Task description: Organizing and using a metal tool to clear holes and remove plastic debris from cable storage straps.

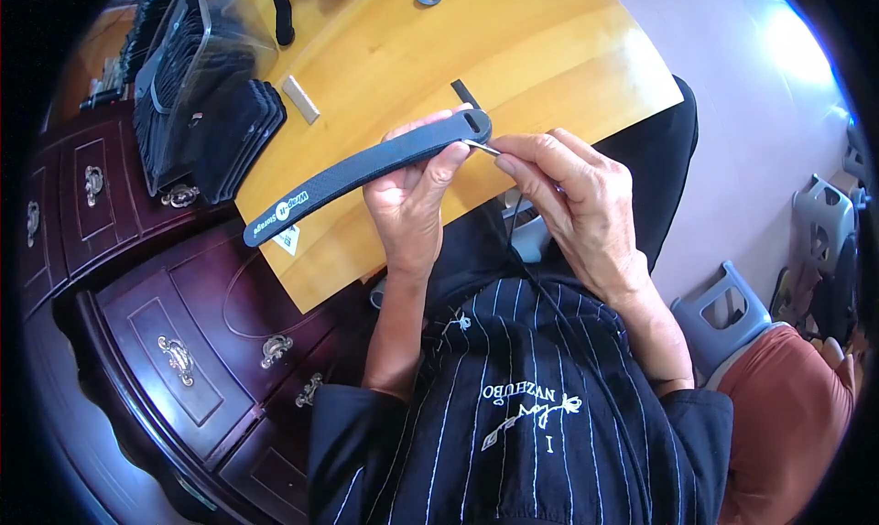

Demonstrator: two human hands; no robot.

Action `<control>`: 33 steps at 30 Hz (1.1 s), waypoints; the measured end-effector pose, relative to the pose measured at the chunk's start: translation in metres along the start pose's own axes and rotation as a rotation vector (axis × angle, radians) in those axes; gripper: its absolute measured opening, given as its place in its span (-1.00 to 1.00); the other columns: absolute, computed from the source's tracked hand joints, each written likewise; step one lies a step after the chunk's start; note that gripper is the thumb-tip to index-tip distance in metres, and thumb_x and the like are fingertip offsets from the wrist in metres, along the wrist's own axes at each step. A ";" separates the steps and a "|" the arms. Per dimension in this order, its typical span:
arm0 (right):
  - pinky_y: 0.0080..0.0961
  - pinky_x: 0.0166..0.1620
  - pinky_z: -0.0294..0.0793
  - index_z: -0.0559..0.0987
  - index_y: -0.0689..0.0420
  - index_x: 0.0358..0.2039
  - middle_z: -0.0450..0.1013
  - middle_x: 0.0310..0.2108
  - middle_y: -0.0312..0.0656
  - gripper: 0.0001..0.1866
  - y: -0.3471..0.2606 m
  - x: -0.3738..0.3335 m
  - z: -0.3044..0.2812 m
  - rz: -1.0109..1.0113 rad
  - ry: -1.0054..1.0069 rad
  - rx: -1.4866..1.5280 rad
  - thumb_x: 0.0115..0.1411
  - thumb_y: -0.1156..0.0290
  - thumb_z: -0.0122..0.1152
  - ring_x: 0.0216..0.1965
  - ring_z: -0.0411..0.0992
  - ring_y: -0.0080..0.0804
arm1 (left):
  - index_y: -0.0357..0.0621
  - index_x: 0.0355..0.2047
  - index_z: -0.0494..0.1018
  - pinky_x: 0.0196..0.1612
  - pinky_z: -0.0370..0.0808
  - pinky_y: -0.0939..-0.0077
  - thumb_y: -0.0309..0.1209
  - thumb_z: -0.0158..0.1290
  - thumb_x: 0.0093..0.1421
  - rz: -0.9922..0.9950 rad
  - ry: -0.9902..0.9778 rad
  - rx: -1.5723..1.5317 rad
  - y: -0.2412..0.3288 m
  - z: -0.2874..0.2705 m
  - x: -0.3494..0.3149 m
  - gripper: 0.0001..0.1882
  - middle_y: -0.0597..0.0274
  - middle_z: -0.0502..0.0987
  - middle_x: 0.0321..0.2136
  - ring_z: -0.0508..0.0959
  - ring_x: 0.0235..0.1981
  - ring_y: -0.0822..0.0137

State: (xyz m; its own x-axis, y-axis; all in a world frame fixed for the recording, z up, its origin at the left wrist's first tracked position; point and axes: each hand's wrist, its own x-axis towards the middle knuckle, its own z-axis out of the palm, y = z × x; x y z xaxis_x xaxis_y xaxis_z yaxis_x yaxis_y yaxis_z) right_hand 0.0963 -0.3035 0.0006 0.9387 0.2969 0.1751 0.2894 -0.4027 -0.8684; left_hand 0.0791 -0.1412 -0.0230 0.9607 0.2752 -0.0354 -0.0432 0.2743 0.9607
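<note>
A long dark blue fabric strap (366,170) with a slotted rounded end lies gripped in the left hand (414,200), the thumb over its top face near the slot and the other fingers curled under it, so the strap's printed tail runs out to the left of the fingers over the edge of the yellow wooden tabletop (513,40). Just right of the left thumb, the right hand (572,200) pinches a thin metal hook tool (483,146) between thumb and forefinger, fingers drawn close together, its tip touching the strap's slotted end. A thin black cord (515,227) hangs down from below the right fingers toward the lap. Beyond the fingertips a short black strip (464,92) lies on the tabletop. Well to the left of the left fingers stands a stack of dark straps (224,131), a small beige block (299,98) beside it, above a dark red chest of drawers (183,324) with brass handles.
</note>
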 end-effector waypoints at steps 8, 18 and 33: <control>-0.41 -0.41 0.46 0.57 0.10 -0.22 0.46 -0.48 -0.14 -0.83 0.008 0.000 0.004 0.015 0.051 0.003 0.22 0.34 0.16 -0.48 0.50 -0.22 | -0.41 -0.12 0.41 0.05 0.47 0.48 -0.71 0.13 0.11 0.158 -0.059 0.145 -0.008 0.003 0.001 -0.69 -0.07 0.52 -0.11 0.54 -0.09 0.29; -0.43 -0.41 0.46 0.58 0.10 -0.25 0.47 -0.47 -0.15 -0.85 0.000 -0.002 -0.004 0.045 0.054 0.012 0.22 0.35 0.16 -0.48 0.51 -0.26 | -0.40 -0.11 0.39 0.08 0.46 0.41 -0.72 0.12 0.11 0.094 0.020 0.061 -0.011 0.003 -0.001 -0.69 -0.09 0.51 -0.09 0.53 -0.05 0.25; -0.43 -0.44 0.46 0.58 0.08 -0.22 0.45 -0.48 -0.18 -0.83 0.002 -0.002 0.005 0.061 -0.009 -0.011 0.23 0.32 0.14 -0.49 0.50 -0.25 | -0.40 -0.09 0.36 0.08 0.46 0.41 -0.70 0.12 0.12 0.217 -0.050 0.165 -0.019 -0.004 0.002 -0.67 -0.14 0.49 -0.07 0.52 -0.04 0.23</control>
State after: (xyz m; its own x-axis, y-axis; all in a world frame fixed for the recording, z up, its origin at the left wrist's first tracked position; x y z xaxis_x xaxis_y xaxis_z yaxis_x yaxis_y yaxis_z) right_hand 0.0938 -0.3008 -0.0038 0.9531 0.2787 0.1177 0.2334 -0.4302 -0.8721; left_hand 0.0803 -0.1422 -0.0419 0.9464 0.2639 0.1860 -0.2083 0.0590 0.9763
